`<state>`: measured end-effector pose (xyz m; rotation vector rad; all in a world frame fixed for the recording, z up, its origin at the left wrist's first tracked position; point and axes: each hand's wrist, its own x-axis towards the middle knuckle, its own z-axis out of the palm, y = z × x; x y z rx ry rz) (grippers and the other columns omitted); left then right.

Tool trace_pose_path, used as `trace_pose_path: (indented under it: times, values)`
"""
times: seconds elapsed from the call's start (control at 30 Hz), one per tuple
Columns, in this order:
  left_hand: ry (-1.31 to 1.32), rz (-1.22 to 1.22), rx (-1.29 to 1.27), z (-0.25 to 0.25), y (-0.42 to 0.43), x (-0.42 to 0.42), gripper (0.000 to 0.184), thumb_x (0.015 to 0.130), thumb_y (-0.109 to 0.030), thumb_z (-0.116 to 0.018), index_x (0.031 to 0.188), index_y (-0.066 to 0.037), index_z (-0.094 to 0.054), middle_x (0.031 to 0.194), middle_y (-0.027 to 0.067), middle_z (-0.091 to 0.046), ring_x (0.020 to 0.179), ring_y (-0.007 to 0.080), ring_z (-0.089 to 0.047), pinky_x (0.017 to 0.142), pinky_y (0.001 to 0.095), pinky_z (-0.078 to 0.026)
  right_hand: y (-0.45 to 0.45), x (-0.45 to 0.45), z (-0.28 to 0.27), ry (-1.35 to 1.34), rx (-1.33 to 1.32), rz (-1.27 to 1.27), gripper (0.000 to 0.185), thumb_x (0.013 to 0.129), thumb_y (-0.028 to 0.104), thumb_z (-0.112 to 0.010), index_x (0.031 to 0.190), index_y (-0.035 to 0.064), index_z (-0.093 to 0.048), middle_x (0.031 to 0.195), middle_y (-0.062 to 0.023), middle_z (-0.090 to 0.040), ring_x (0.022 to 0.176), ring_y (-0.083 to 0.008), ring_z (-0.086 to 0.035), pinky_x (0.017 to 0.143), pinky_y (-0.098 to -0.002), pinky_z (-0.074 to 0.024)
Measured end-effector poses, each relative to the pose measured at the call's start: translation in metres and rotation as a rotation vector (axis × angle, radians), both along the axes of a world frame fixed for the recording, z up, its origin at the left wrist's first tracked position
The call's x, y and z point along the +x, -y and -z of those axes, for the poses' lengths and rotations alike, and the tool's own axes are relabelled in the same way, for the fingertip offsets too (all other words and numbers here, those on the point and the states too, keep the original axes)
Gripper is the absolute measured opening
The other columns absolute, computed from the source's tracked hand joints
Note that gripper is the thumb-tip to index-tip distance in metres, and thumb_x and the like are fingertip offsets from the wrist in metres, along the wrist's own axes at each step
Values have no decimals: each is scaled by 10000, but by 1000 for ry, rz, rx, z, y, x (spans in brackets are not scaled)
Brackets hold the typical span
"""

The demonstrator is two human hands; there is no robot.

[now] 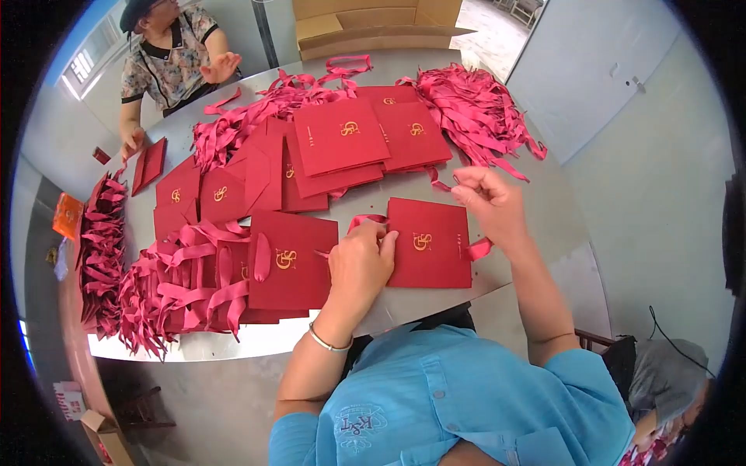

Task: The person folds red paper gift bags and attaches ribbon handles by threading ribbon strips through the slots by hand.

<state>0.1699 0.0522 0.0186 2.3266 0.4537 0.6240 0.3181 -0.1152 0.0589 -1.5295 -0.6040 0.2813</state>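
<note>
A flat red paper bag with a gold logo lies in front of me at the table's edge. My left hand is closed at the bag's left edge, thumb on top, with a pink ribbon looping out by the fingers. Raised above the bag's upper right corner, my right hand is closed in a pinch. Something thin and dark shows at its fingertips, too small to name. Another ribbon end sticks out from the bag's right edge. Just left of my left hand lies another red bag.
Stacked red bags and loose pink ribbon piles cover the table's middle and back. Bags with ribbons attached crowd the left side. Across the table, a co-worker touches a red bag. A cardboard box stands behind.
</note>
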Motion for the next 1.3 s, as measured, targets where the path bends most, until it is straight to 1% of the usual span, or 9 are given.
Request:
trace_pose_path:
  times: [0.07, 0.17, 0.37, 0.5, 0.67, 0.8, 1.0, 1.07, 1.3]
  values:
    - [-3, -11, 20, -3, 0, 0, 253, 803, -261, -716, 808, -16, -656, 749, 180, -663, 690, 381, -650, 593, 453, -514, 3, 7, 2, 778, -345, 33, 149, 858, 38, -650, 1004, 5, -648, 834, -83, -654, 730, -152, -631, 690, -277, -503]
    - [-209, 27, 23, -4, 2, 0, 263, 802, -287, -719, 831, -28, -683, 743, 188, -673, 700, 380, -656, 621, 440, -521, -2, 18, 28, 918, -427, -5, 117, 840, 45, -655, 947, 1, -645, 810, -94, -643, 722, -172, -624, 674, -290, -496]
    - [-169, 55, -43, 3, -1, 2, 236, 769, -269, -745, 839, -50, -690, 752, 166, -679, 702, 344, -665, 635, 417, -523, 5, 3, 36, 379, -531, -51, 82, 828, 49, -654, 884, -10, -646, 811, -98, -637, 768, -173, -618, 694, -294, -488]
    - [-205, 92, -85, 0, -5, 2, 189, 745, -196, -738, 876, -64, -704, 766, 142, -691, 700, 297, -678, 645, 381, -527, 23, -21, 29, 541, -573, -83, 88, 830, 54, -660, 887, -12, -654, 803, -87, -636, 750, -157, -614, 673, -285, -486]
    - [-235, 165, -138, -8, -8, 0, 178, 729, -160, -725, 882, -70, -711, 768, 114, -702, 695, 260, -689, 656, 354, -530, 36, -45, 20, 238, -528, -276, 96, 823, 52, -670, 893, -12, -661, 833, -101, -651, 740, -161, -616, 662, -288, -486]
    - [-271, 212, -147, -9, -6, -1, 162, 722, -159, -729, 855, -69, -708, 750, 107, -700, 681, 250, -687, 654, 343, -528, 36, -43, 15, 242, -569, -229, 100, 821, 58, -677, 897, -6, -663, 875, -101, -667, 778, -182, -625, 693, -300, -492]
    - [-363, 284, -245, -7, -5, -1, 119, 734, -102, -740, 827, -49, -688, 716, 75, -691, 614, 152, -654, 599, 280, -504, 14, -31, 30, 503, -218, -314, 76, 819, 37, -679, 891, 15, -669, 955, -85, -694, 892, -227, -632, 823, -340, -483]
    - [-272, 385, -533, 6, -9, -1, 83, 757, 3, -719, 819, -18, -668, 704, 17, -658, 618, 64, -594, 561, 218, -469, 10, -31, 40, 397, -241, -372, 76, 807, 19, -687, 881, 18, -671, 941, -85, -701, 898, -220, -630, 849, -347, -473]
    - [-271, 482, -757, 3, -17, 1, 95, 764, 58, -712, 831, 6, -668, 726, -18, -637, 641, 28, -559, 550, 184, -450, 11, -25, 48, 340, -104, -356, 82, 798, 11, -702, 873, 10, -669, 899, -71, -702, 879, -215, -626, 825, -344, -479]
